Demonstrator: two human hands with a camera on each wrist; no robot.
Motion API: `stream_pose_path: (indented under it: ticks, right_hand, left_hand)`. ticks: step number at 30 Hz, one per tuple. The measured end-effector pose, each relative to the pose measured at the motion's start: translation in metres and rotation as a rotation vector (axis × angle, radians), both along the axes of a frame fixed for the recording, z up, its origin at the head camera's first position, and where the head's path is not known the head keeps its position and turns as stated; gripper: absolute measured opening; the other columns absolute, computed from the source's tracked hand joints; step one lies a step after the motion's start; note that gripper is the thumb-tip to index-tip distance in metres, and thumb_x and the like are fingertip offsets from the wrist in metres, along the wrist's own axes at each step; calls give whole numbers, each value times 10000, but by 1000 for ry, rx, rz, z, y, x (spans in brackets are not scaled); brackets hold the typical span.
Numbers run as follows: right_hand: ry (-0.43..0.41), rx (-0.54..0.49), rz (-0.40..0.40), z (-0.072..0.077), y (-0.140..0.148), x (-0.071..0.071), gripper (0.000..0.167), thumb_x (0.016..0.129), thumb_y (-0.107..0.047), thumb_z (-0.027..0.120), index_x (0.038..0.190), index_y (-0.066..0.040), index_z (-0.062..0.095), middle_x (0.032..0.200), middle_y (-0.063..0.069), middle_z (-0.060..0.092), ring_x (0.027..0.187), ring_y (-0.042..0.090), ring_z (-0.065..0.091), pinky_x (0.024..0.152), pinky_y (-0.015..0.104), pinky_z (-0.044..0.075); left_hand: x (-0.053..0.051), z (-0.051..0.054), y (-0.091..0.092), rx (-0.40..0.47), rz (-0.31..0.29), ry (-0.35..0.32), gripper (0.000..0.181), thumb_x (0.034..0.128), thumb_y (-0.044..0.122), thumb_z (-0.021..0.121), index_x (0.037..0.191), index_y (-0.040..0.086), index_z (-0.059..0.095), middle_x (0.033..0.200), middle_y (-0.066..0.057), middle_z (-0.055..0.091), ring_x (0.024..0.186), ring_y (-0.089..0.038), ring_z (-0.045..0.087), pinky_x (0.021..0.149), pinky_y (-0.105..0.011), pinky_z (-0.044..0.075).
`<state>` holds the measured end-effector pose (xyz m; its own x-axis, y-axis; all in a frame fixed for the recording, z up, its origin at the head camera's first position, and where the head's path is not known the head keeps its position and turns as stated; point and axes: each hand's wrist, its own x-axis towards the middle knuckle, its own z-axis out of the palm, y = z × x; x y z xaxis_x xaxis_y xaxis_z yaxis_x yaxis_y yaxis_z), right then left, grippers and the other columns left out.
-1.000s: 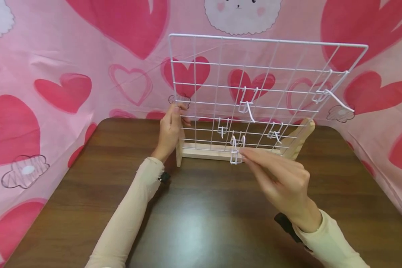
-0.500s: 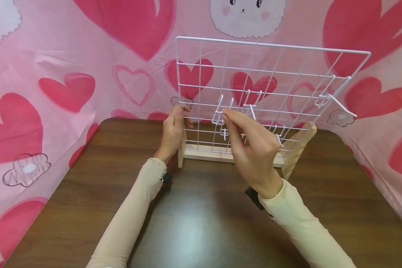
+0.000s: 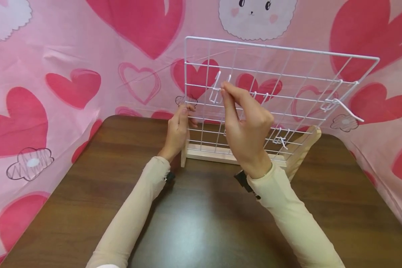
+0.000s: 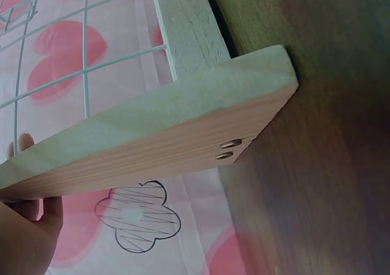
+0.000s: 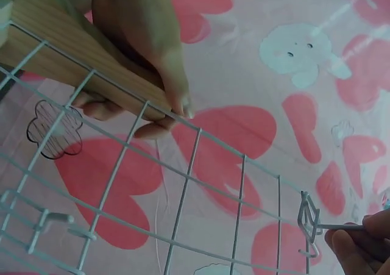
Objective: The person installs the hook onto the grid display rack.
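Note:
A white wire grid panel (image 3: 281, 46) leans back in a wooden stand (image 3: 211, 152). At its left side my left hand (image 3: 177, 130) grips the upper part of the wooden side post (image 4: 183, 119), its thumb and fingers on either side of the wood in the right wrist view. My right hand (image 3: 249, 128) pinches a white wire hook (image 3: 215, 95) by its prong between thumb and fingertips. This hook is in front of the grid's upper left part, its two bent tops pointing up. Whether it touches the grid wires I cannot tell.
Further white hooks hang on the grid: one at the right edge (image 3: 328, 105), one lower right (image 3: 280, 140), others partly behind my right hand. The stand is on a brown wooden table (image 3: 97, 178). A pink heart-patterned cloth (image 3: 70, 44) surrounds the table's back and sides.
My right hand has carried the pinched hook up and to the left, from low in front of the grid to its upper left. The left hand keeps its grip on the post.

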<state>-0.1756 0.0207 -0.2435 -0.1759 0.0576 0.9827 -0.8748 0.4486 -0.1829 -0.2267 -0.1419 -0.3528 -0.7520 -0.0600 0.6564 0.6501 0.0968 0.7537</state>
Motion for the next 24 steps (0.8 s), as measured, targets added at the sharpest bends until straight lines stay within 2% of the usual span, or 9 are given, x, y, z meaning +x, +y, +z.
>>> stream_pose_path:
  ticks: [7, 11, 14, 18, 20, 24]
  right_hand:
    - [-28, -71, 26, 14, -3, -18, 141, 920, -81, 710, 956, 49, 752, 918, 110, 758, 861, 192, 737, 834, 255, 591]
    - [-45, -38, -6, 17, -5, -24, 156, 931, -105, 702, 966, 38, 753, 929, 107, 760, 866, 190, 737, 834, 262, 590]
    - [-74, 47, -34, 13, -5, -27, 159, 947, -108, 679, 976, 33, 748, 933, 113, 759, 870, 213, 739, 826, 303, 597]
    - [-91, 222, -73, -2, -1, -27, 169, 958, -79, 654, 1043, 53, 717, 987, 159, 746, 920, 277, 731, 834, 380, 605]
    - [-91, 297, -88, -8, 2, -26, 199, 959, -61, 645, 1107, 63, 690, 1029, 180, 736, 925, 297, 727, 819, 400, 609]
    - [-120, 397, -81, -17, 7, -20, 337, 964, -31, 616, 1284, 74, 599, 1205, 204, 679, 1061, 303, 690, 893, 404, 585]
  left_hand:
    - [0, 1, 0, 4, -5, 3, 290, 1076, 69, 322, 1102, -130, 531, 833, -345, 576, 755, -525, 579, 707, -625, 558]
    - [1, 2, 0, 8, 4, 1, 284, 1075, 70, 332, 1100, -127, 534, 811, -354, 581, 754, -535, 571, 705, -628, 557]
    - [2, 2, 0, 9, 11, -7, 282, 1076, 69, 336, 1102, -131, 533, 807, -355, 584, 751, -535, 571, 710, -637, 552]
    - [3, 3, 1, -1, 12, -17, 286, 1077, 66, 334, 1109, -143, 527, 812, -348, 587, 749, -519, 583, 718, -632, 555]
    - [3, 3, 1, -6, 12, -12, 285, 1077, 62, 331, 1106, -143, 527, 810, -337, 589, 745, -504, 588, 716, -620, 561]
    - [3, 2, 1, -10, 33, 6, 266, 1067, 38, 327, 1089, -127, 535, 810, -328, 590, 733, -478, 596, 698, -594, 573]
